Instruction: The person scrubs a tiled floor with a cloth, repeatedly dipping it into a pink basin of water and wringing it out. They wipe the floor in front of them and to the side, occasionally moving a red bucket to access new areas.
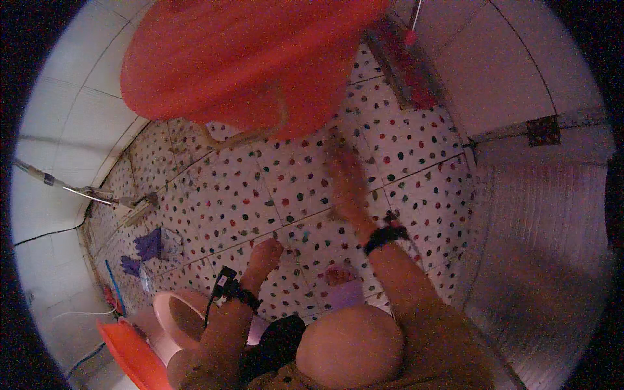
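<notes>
A large red plastic tub (247, 58) fills the top of the head view, its edges a little blurred. A pale loop, perhaps a handle, shows at its lower edge. My right hand (344, 175) reaches forward over the spotted floor, just below the tub; motion smears its fingers, and any contact with the tub cannot be made out. My left hand (265, 255) is low over the floor with its fingers curled closed; whatever may be in them is hidden. A dark band circles each wrist.
Purple gloves (148, 244) lie on the floor at left, below a floor squeegee (133, 209). A pink bucket (170, 315) and an orange-red basin (133, 354) stand lower left. A lilac container (344, 294) sits before my knee. A red-and-dark brush-like thing (416, 75) is upper right.
</notes>
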`<state>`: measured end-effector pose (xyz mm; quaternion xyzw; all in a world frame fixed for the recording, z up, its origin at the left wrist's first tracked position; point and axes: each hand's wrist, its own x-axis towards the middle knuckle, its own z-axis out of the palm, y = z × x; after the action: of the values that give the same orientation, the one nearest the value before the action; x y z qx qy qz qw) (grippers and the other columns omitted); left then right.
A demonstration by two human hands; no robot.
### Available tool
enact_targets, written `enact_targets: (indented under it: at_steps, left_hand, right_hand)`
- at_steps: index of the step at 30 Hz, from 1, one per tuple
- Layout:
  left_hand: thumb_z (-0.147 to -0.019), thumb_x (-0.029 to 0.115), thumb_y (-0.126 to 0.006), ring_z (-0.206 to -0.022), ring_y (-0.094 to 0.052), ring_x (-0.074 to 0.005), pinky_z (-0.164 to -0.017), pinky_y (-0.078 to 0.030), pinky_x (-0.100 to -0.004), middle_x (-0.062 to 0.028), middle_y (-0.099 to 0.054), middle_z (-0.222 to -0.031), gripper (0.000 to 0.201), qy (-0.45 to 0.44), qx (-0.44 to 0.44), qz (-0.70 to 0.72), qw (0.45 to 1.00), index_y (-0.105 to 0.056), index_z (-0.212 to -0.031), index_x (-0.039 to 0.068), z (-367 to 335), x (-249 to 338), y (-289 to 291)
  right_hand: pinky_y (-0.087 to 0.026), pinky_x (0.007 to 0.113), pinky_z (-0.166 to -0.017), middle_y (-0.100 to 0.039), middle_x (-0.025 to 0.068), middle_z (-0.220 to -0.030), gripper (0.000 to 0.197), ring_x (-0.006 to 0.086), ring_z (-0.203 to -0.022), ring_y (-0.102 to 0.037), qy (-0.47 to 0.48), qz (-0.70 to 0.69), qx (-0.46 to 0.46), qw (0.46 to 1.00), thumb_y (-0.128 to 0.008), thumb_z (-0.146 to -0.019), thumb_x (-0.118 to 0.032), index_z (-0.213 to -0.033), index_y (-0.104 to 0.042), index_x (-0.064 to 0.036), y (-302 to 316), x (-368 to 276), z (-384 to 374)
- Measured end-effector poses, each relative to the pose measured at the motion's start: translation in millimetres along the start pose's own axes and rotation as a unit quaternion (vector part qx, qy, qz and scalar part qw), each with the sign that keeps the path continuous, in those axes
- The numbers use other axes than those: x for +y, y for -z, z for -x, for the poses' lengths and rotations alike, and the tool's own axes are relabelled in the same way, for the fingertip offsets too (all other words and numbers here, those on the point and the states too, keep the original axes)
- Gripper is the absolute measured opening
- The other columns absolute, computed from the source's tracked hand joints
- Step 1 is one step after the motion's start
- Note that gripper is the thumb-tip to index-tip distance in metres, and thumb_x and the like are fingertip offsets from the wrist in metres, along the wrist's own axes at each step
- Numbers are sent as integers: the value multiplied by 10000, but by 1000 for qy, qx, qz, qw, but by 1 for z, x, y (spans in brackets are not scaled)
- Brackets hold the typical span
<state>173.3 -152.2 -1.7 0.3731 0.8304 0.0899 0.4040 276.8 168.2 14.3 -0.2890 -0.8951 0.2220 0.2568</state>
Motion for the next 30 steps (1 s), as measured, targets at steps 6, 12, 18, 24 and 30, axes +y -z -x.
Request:
enact_targets:
  at_steps: [6, 12, 18, 24, 30]
  left_hand:
    - [-920, 103, -586, -971, -709, -349, -812, -606, -460, -138, -746, -1083, 185, -130, -52, -218, 966, -755, -985, 63, 26, -24, 14]
    - [-964, 164, -608, -913, -728, -320, -759, -603, -422, -167, -758, -1047, 191, -89, -43, -156, 983, -744, -987, 32, 33, -46, -2]
    - [-1002, 258, -638, -818, -739, -283, -737, -589, -405, -125, -761, -981, 271, 37, -36, 62, 997, -728, -1026, 4, 14, -72, -35]
    - [-988, 200, -671, -768, -716, -227, -712, -587, -355, -109, -747, -974, 232, -16, 73, 178, 981, -685, -1121, 9, -4, -74, -30]
    - [-985, 218, -698, -790, -694, -201, -706, -590, -344, -103, -726, -966, 245, 141, 38, 416, 898, -677, -1100, 2, -14, -25, -3]
  right_hand:
    - [-476, 457, -1051, -634, 125, -1334, 386, 352, -1207, -604, 48, -206, -118, 970, -596, -967, -185, -1335, -616, -69, -88, -121, 62]
    - [-434, 412, -1117, -575, 125, -1427, 482, 296, -1329, -542, -49, -407, -159, 898, -563, -935, -15, -1412, -578, -83, -70, -67, 72]
    - [-395, 427, -1171, -488, 168, -1504, 636, 347, -1373, -491, -100, -244, -39, 964, -557, -848, 120, -1448, -544, -91, 3, 34, -29]
    - [-422, 478, -1130, -560, 175, -1427, 584, 405, -1347, -498, 7, -16, -82, 996, -637, -817, 35, -1381, -590, -105, -43, 2, -37]
    - [-422, 471, -1129, -579, 155, -1393, 561, 385, -1340, -506, 139, -167, -170, 961, -646, -813, 34, -1355, -599, -103, -81, -84, 52]
